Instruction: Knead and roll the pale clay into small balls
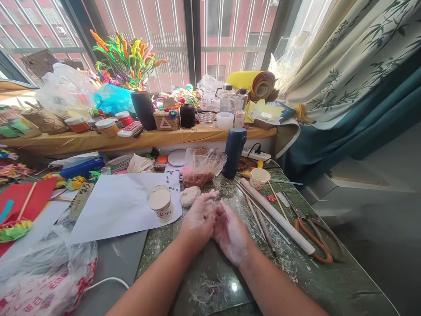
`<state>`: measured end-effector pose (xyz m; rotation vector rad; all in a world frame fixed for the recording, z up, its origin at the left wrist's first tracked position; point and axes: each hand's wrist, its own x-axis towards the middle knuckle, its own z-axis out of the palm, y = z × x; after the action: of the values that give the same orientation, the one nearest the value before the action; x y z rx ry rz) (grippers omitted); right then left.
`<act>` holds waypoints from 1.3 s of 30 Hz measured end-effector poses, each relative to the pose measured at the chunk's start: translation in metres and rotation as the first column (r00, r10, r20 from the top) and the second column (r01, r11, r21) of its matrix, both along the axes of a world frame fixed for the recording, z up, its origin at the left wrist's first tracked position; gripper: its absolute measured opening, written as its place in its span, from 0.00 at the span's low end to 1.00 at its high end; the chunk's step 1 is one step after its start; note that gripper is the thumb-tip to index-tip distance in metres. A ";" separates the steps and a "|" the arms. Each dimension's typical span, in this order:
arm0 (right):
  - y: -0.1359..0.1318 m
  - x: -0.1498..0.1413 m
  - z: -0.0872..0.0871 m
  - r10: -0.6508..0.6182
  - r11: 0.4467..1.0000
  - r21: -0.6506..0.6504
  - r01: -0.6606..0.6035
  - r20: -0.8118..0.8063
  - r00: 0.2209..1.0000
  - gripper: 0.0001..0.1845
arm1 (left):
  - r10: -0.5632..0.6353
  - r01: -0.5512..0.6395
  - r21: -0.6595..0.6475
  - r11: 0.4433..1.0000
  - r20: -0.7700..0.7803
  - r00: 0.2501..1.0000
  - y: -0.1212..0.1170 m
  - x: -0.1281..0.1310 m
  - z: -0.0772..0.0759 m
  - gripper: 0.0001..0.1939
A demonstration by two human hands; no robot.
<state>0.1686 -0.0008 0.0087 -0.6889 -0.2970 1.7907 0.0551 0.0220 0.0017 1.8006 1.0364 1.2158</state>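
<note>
My left hand [200, 218] and my right hand [233, 235] meet over the middle of the work board, both smeared with white. The left fingers curl inward, and the right fingers are pressed together and cupped against the left hand. A bit of something pale seems to show between them, but the hands mostly hide it. Just beyond the left hand rests a whitish lump of dough or clay [190, 196]. Left of that, a paper cup [165, 214] stands on a white sheet [118, 206], with a clear cup of pale material [159, 198] at its top.
On the right lie a long pale rolling rod [279, 215], thin sticks, a pointed tool [266, 232] and orange-handled scissors [315, 245]. A dark blue bottle [234, 153], a bag of reddish-brown material [199, 175] and another paper cup [259, 177] stand behind. Plastic wrapping [49, 276] lies front left.
</note>
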 end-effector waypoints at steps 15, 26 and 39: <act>-0.003 0.019 0.013 0.071 0.997 0.031 -0.070 -0.063 0.995 0.33 | -0.113 0.116 0.103 0.988 -0.042 0.993 0.004 -0.007 -0.003 0.18; -0.001 0.005 0.012 -0.048 0.992 0.120 0.040 0.063 0.997 0.24 | 0.038 0.025 0.233 0.972 -0.263 0.964 0.004 -0.008 0.010 0.10; -0.002 0.001 -0.005 -0.069 0.998 0.018 0.067 0.251 0.966 0.24 | 0.088 -0.038 0.243 0.969 -0.196 0.977 0.002 -0.009 0.022 0.29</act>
<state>0.1695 -0.0029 0.0035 -0.9113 -0.4458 1.6362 0.0465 0.0239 0.0238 2.1305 1.1083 1.2565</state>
